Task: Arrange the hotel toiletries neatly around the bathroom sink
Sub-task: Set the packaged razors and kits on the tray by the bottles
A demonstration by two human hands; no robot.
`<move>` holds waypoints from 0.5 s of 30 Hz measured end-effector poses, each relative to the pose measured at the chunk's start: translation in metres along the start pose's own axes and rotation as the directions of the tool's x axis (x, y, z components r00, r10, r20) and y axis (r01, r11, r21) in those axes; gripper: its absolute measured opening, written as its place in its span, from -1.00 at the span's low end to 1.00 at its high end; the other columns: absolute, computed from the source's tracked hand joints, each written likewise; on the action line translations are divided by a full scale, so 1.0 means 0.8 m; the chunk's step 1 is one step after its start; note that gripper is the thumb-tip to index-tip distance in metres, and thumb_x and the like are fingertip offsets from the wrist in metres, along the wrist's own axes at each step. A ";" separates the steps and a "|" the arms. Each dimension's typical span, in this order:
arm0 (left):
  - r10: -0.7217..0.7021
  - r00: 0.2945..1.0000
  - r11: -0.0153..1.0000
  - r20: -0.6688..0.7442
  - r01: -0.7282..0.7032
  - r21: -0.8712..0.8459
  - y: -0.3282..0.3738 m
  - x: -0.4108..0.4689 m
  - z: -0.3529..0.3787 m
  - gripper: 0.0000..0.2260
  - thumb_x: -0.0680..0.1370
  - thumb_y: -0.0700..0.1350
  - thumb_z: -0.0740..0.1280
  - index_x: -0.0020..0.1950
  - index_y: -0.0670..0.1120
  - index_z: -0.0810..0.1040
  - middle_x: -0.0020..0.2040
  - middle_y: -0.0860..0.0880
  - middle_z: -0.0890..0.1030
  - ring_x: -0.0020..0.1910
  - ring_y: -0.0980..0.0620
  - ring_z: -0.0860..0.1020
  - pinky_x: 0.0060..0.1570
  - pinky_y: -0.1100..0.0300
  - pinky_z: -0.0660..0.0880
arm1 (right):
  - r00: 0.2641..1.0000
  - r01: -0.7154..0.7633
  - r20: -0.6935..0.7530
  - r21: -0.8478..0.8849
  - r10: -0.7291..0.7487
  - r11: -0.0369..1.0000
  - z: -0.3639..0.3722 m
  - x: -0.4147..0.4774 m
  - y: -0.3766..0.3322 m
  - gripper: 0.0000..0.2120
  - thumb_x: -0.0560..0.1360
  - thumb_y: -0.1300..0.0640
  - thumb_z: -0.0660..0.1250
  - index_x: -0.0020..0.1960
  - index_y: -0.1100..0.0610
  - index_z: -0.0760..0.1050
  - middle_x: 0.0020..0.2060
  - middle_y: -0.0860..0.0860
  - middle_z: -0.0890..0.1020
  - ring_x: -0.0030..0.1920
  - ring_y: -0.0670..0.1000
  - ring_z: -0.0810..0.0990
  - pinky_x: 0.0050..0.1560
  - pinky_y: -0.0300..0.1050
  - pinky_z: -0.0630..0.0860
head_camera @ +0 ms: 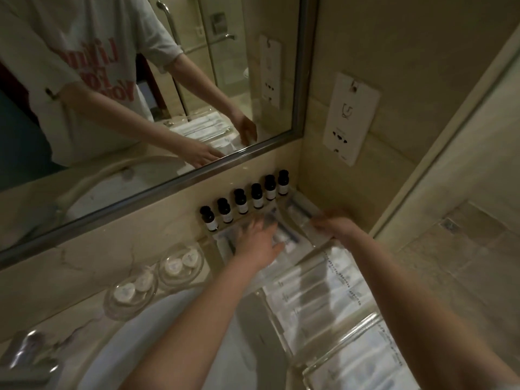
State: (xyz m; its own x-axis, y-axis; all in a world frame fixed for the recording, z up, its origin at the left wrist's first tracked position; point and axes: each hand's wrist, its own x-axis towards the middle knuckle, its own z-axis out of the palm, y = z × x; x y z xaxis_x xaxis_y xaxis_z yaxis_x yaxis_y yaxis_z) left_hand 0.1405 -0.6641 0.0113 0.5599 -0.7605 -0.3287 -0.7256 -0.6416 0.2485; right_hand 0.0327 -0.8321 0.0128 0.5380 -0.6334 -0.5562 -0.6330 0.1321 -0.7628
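Note:
Several small dark-capped bottles [242, 202] stand in a row along the wall under the mirror. In front of them lies a clear tray [225, 244] with wrapped toiletry packets [292, 242]. My left hand [260, 239] lies flat on the packets, fingers spread. My right hand [336, 223] rests at the tray's right end, fingers curled over a clear wrapped packet [302, 211]; whether it grips it is blurred. Two more clear trays [368, 319] with white sachets [318, 280] sit nearer me on the right. Two round glass dishes [181, 263] hold wrapped soaps by the sink [174, 342].
A chrome tap [26, 353] is at the lower left. The mirror [140, 108] runs along the back wall. A white wall plate [349, 116] hangs on the right wall, which closes the counter's corner. A glass partition edge [439, 153] rises at the right.

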 end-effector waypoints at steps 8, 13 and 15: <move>0.026 0.999 0.988 0.027 -0.030 0.154 0.020 0.025 0.019 -0.45 0.57 0.19 0.06 0.52 0.09 -0.01 0.57 -0.06 -0.06 0.54 -0.10 -0.03 0.44 -0.21 -0.03 | 0.749 0.471 0.007 -0.709 -0.662 0.524 0.021 0.028 0.040 -0.51 0.52 0.04 0.18 0.43 0.11 0.31 0.29 0.21 0.47 0.21 0.25 0.47 0.16 0.06 0.45; 0.022 1.000 0.973 -0.004 -0.021 0.232 0.024 0.025 0.022 -0.42 0.57 0.21 0.02 0.53 0.07 -0.07 0.57 -0.07 -0.09 0.53 -0.09 -0.03 0.42 -0.22 -0.03 | 0.769 0.488 0.152 -0.766 -0.621 0.418 0.021 0.037 0.047 -0.52 0.47 0.07 0.14 0.37 0.13 0.40 0.32 0.20 0.48 0.24 0.26 0.51 0.15 0.10 0.50; 0.007 1.000 0.971 -0.024 -0.001 0.241 0.028 0.024 0.025 -0.42 0.57 0.21 0.03 0.53 0.07 -0.07 0.57 -0.07 -0.09 0.53 -0.09 -0.04 0.42 -0.21 -0.02 | 0.737 0.503 0.158 -0.778 -0.657 0.377 0.020 0.036 0.048 -0.58 0.46 0.14 0.25 0.32 0.13 0.46 0.24 0.20 0.55 0.14 0.27 0.58 0.03 0.11 0.57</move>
State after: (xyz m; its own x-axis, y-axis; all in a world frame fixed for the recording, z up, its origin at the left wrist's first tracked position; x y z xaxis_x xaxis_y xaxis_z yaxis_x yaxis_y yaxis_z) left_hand 0.1274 -0.6909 -0.0074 0.5641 -0.7675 -0.3046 -0.8013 -0.5979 0.0225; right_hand 0.0325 -0.8327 -0.0379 0.9004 -0.4333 0.0396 -0.4009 -0.8617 -0.3111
